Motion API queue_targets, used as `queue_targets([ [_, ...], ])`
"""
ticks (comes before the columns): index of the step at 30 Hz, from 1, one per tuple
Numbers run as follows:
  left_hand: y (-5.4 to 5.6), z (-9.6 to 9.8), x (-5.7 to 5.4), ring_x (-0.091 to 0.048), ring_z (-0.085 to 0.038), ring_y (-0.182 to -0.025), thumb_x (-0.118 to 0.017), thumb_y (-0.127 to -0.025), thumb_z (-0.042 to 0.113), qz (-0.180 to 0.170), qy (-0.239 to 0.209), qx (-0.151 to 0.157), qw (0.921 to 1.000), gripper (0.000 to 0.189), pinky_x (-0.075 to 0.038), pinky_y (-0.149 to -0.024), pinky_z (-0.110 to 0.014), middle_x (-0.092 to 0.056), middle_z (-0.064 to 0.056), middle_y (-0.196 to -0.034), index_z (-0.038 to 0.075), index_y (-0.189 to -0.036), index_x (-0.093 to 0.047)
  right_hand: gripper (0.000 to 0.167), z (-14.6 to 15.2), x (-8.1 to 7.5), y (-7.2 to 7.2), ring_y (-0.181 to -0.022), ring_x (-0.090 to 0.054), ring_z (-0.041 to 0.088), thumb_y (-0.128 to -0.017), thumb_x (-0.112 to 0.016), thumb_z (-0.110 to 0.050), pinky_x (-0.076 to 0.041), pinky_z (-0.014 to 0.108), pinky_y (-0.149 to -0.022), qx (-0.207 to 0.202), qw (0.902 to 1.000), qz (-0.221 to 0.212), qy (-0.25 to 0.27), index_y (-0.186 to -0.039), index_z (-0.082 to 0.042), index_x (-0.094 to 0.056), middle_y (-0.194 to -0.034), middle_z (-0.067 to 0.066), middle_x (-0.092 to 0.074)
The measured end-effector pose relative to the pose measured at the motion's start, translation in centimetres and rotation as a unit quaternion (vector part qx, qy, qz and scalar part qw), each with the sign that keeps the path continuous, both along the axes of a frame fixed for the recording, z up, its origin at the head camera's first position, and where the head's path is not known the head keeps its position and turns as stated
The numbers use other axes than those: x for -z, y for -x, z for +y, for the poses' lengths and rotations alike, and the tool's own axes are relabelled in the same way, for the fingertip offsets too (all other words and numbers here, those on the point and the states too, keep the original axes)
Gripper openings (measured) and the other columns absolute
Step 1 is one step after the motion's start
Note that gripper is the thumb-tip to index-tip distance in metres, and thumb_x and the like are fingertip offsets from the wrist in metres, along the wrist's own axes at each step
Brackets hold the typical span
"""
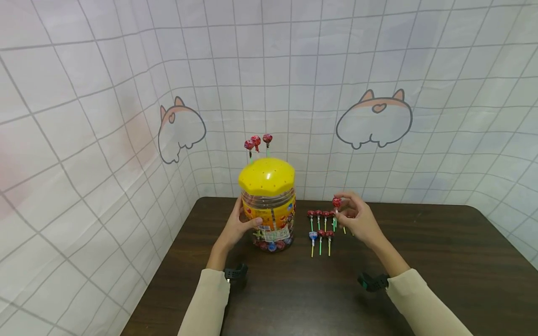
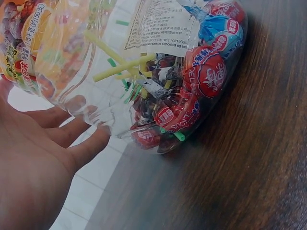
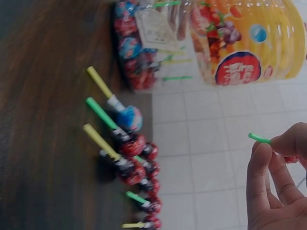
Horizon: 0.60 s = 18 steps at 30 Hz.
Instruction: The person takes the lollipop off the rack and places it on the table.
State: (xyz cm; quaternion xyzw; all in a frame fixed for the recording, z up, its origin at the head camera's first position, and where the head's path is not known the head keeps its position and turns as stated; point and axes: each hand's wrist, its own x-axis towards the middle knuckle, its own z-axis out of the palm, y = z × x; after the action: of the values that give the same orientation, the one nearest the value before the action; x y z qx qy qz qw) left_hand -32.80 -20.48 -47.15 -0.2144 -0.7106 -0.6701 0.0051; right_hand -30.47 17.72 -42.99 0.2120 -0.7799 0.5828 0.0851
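My left hand (image 1: 236, 227) grips the side of a clear plastic candy jar (image 1: 280, 215), its thumb across the printed label. In the left wrist view, wrapped lollipops (image 2: 204, 72) fill the jar's bottom. Three red lollipops (image 1: 255, 142) stand upright above its yellow lid (image 1: 266, 176), which is dotted with small holes. To the jar's right, my right hand (image 1: 358, 220) pinches a red lollipop (image 1: 336, 202), raised above the table. Its green stick (image 3: 259, 138) pokes out between thumb and finger in the right wrist view.
Several lollipops lie in two rows between the jar and my right hand, a blue one (image 1: 313, 236) at the near row's left end and a red one (image 1: 321, 233) beside it. They rest on a dark wooden table (image 1: 286, 289). A white grid-patterned cloth (image 1: 307, 102) hangs behind.
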Motion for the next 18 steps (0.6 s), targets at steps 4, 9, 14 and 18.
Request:
queue_targets([
  [4,0.0,-0.1,0.0,-0.052,-0.030,-0.134,-0.078,-0.092,0.031,0.000,0.001,-0.005,1.0000,0.097,-0.051,-0.107,-0.052,-0.046,-0.009,-0.153,0.044,-0.162,-0.011,0.051,0.4,0.8,-0.1,-0.073,-0.066,0.016,-0.092,-0.063,0.006,-0.059,0.034,-0.063,0.005,0.9999,-0.014,-0.005,-0.140,-0.005,-0.052,-0.107,0.023,-0.057],
  [9,0.0,-0.1,-0.1,-0.048,-0.033,-0.137,-0.079,-0.090,0.037,0.000,0.010,-0.014,0.9999,0.098,-0.049,-0.108,-0.056,-0.045,-0.007,-0.154,0.045,-0.161,-0.013,0.051,0.9,1.8,-0.1,-0.073,-0.064,0.013,-0.091,-0.062,0.008,-0.060,0.036,-0.064,0.008,0.9993,-0.034,-0.014,-0.139,-0.006,-0.051,-0.109,0.025,-0.056],
  [14,0.1,-0.1,0.0,-0.050,-0.035,-0.136,-0.079,-0.090,0.038,-0.002,0.007,-0.005,1.0000,0.098,-0.052,-0.105,-0.055,-0.045,-0.009,-0.154,0.046,-0.161,-0.012,0.052,1.4,2.8,0.1,-0.074,-0.068,0.014,-0.090,-0.063,0.010,-0.061,0.039,-0.066,0.008,0.9983,-0.054,-0.020,-0.139,-0.004,-0.050,-0.108,0.027,-0.056],
  [18,0.2,-0.1,0.1,-0.051,-0.034,-0.135,-0.078,-0.091,0.035,-0.003,0.011,-0.006,0.9999,0.098,-0.052,-0.106,-0.053,-0.046,-0.009,-0.154,0.045,-0.161,-0.011,0.054,1.8,3.6,0.2,-0.076,-0.069,0.017,-0.089,-0.065,0.011,-0.061,0.038,-0.066,0.008,0.9968,-0.074,-0.030,-0.139,-0.001,-0.049,-0.106,0.027,-0.057],
])
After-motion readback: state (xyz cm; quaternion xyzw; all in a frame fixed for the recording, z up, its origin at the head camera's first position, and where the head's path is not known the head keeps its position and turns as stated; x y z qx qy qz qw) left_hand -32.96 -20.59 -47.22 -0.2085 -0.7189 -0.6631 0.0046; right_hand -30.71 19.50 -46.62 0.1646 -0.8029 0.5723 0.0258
